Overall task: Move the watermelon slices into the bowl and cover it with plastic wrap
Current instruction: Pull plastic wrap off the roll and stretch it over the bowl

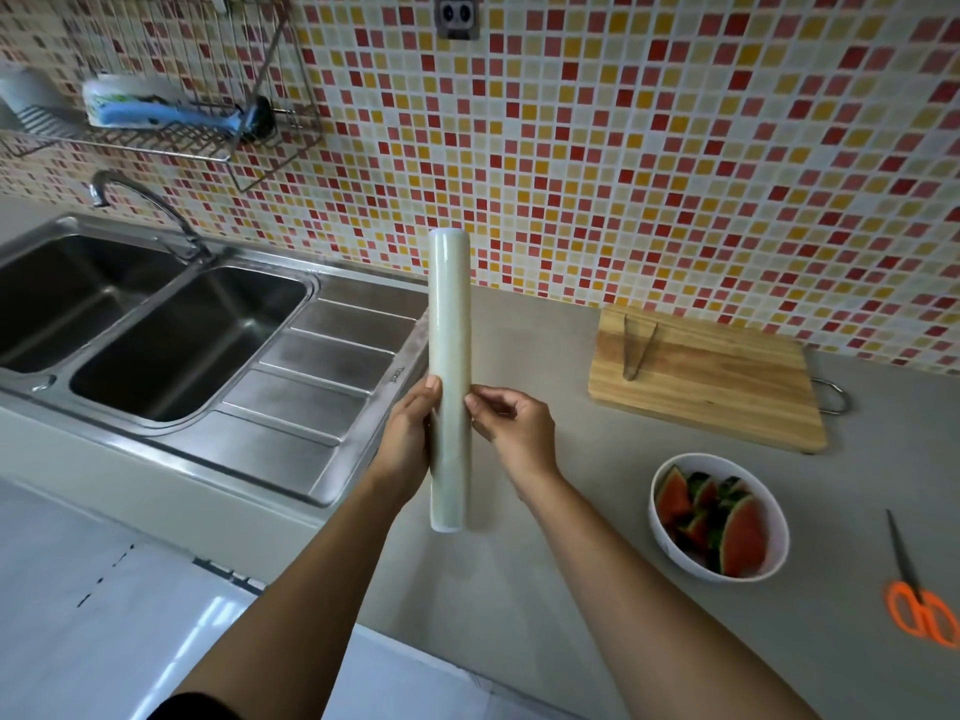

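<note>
A long pale roll of plastic wrap [450, 324] stands nearly upright in the air above the counter. My left hand [408, 439] grips its lower half from the left. My right hand [511, 426] touches the roll's right side, fingertips pinching at the film's surface. To the right on the counter sits a white bowl [670, 537] holding several watermelon slices [737, 532], red flesh with green rind. The bowl is uncovered.
A wooden cutting board [727, 387] with metal tongs [636, 348] lies at the back right. Orange-handled scissors [917, 595] lie at the far right. A steel double sink [156, 324] with a drainboard fills the left. A wire rack [156, 132] hangs on the tiled wall.
</note>
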{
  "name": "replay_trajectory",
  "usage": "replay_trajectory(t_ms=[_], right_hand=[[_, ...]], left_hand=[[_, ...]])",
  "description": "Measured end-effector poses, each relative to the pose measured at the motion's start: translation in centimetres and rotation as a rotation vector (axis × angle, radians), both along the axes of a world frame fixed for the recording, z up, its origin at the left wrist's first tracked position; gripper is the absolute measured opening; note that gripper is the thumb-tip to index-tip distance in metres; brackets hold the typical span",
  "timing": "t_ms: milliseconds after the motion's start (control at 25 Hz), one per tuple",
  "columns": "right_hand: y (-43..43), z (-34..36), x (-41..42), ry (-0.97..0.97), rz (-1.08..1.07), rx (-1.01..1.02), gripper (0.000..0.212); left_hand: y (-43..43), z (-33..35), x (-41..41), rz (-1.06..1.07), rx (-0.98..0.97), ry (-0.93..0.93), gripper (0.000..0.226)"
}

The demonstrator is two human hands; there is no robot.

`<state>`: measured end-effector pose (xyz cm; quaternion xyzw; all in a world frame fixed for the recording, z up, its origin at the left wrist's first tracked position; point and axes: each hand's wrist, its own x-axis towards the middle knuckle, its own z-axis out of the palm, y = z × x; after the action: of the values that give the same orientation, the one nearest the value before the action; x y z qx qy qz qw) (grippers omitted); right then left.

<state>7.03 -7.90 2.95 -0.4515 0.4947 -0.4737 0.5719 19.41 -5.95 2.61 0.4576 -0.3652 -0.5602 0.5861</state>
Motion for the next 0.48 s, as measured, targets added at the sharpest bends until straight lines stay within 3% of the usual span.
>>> replay_trajectory(t_ms=[320,480], right_hand=[[0.1,1.2,0.2,-0.174,-0.028,0.138,0.006],[1.2,1.1,0.0,-0.096,-0.084,0.090,0.007]], left_hand=[[0.5,0.6,0.0,0.009,-0.024,-0.031,0.028],[1.0,0.4,-0.9,0.011,-0.083,-0.011,0.028]])
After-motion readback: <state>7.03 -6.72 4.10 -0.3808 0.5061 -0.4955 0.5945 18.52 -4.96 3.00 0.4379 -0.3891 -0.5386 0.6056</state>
